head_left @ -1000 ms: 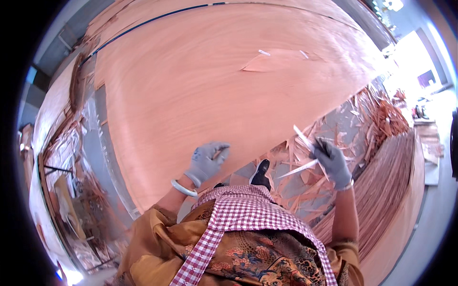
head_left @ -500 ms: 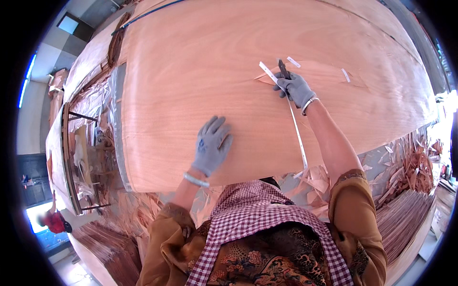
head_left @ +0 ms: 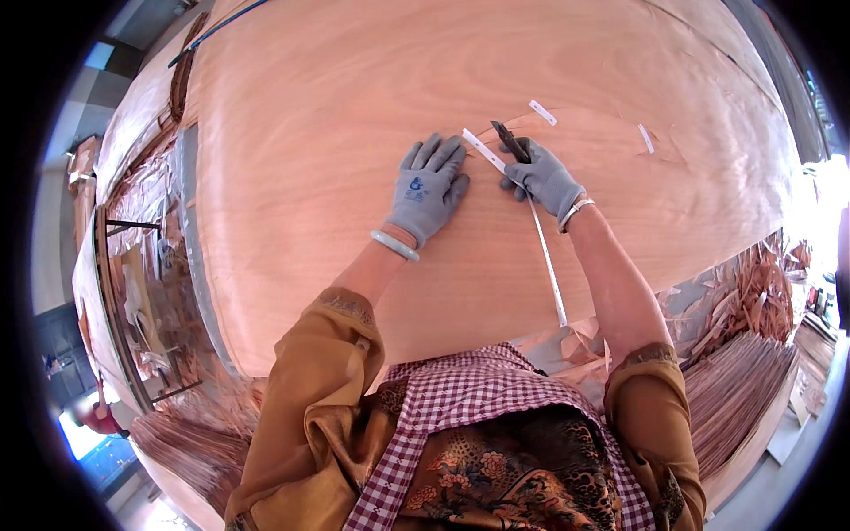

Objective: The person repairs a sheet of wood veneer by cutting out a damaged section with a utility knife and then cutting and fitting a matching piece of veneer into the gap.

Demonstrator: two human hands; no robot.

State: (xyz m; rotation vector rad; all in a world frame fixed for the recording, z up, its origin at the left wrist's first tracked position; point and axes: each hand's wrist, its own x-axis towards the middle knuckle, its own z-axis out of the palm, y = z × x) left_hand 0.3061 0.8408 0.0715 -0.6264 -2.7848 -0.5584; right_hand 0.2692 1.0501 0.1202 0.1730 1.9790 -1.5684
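Note:
A large sheet of pinkish wood veneer (head_left: pixel 354 97) lies spread before me. My left hand (head_left: pixel 425 196), gloved in grey, rests flat on it with the fingers slightly spread. To its right, my gloved right hand (head_left: pixel 542 180) is closed round a dark tool, apparently a utility knife (head_left: pixel 510 142). A long strip of white paper tape (head_left: pixel 545 257) runs through that hand. Its free end points toward my left fingertips, while the tail trails down toward me. A thin split in the veneer shows just beyond the tool.
Two short white tape pieces, one (head_left: pixel 543 112) beyond my right hand and another (head_left: pixel 646 139) farther right, stick to the veneer. Stacked veneer sheets (head_left: pixel 739 394) stand at lower right, with torn scraps around them. A metal-framed rack (head_left: pixel 133 292) is on the left. A person in red (head_left: pixel 104 419) shows at far left.
My left hand has moved up and right across the veneer, close to the tape's free end. The right hand, with the knife and tape, has shifted slightly left.

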